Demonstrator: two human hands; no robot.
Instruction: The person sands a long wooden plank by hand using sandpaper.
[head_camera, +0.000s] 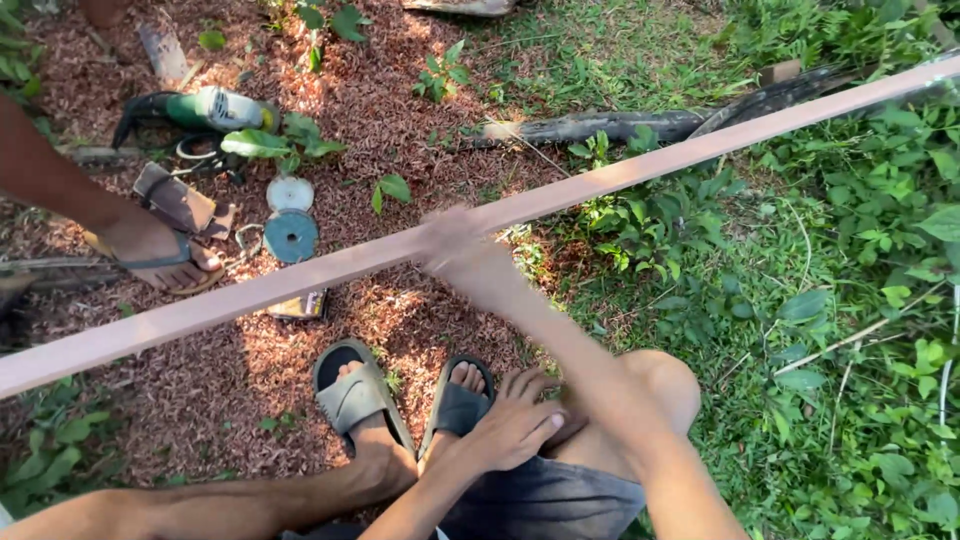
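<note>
A long pale pinkish strip runs slantwise across the whole view, from lower left to upper right, held above the ground. My right hand is blurred with motion and closes on the strip near its middle, my arm reaching up from the lower right. My left hand rests with its fingers spread on my right shin, just beside my right foot. Both my feet wear grey slide sandals; my left foot stands on the reddish wood chips under the strip.
Another person's leg and sandalled foot stand at the left. A green angle grinder lies at the upper left, with two round discs below it. A dark branch lies behind the strip. Grass and leafy plants fill the right.
</note>
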